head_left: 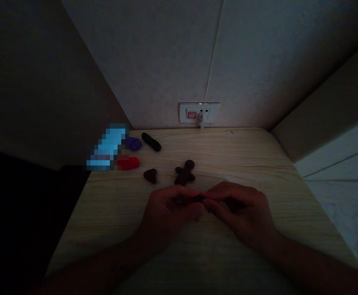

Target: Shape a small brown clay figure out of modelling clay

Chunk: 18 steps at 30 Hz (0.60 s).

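My left hand point(169, 211) and my right hand point(240, 209) meet over the middle of a pale wooden table point(246, 164). Both pinch a small dark piece of clay point(200, 198) between their fingertips. Just beyond the hands lies a brown clay figure point(184, 172) with a round head and short limbs, flat on the table. A small brown clay lump point(150, 175) sits to its left. The light is dim.
At the back left lie a red clay piece point(128, 163), a purple clay lump point(133, 143), a black clay roll point(151, 141) and a blurred blue object point(107, 148). A wall socket point(198, 112) with a plug sits above the table's far edge.
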### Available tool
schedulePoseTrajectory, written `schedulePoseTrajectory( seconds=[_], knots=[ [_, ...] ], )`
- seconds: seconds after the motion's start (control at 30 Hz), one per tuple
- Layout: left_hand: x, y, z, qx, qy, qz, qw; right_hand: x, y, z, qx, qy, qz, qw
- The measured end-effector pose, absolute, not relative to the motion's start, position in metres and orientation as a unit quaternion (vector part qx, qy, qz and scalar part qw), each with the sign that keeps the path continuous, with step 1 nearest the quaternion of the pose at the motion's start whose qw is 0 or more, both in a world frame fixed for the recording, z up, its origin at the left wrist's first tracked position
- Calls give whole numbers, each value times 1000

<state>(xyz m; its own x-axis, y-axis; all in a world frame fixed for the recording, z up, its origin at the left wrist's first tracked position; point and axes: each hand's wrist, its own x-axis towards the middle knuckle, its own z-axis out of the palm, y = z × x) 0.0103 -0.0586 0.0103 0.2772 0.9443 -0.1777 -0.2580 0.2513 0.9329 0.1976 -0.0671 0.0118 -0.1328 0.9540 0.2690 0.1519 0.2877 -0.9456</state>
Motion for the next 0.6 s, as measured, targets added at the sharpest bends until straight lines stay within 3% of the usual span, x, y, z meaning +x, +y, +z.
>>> schedulePoseTrajectory(
  seconds=[0.4, 0.6],
  knots=[
    [10, -54, 10, 420, 387, 436, 696, 202, -66, 9, -380, -696, 355, 494],
    [10, -54, 11, 435, 390, 457, 671, 201, -67, 10, -410, -667, 397, 479]
  ],
)
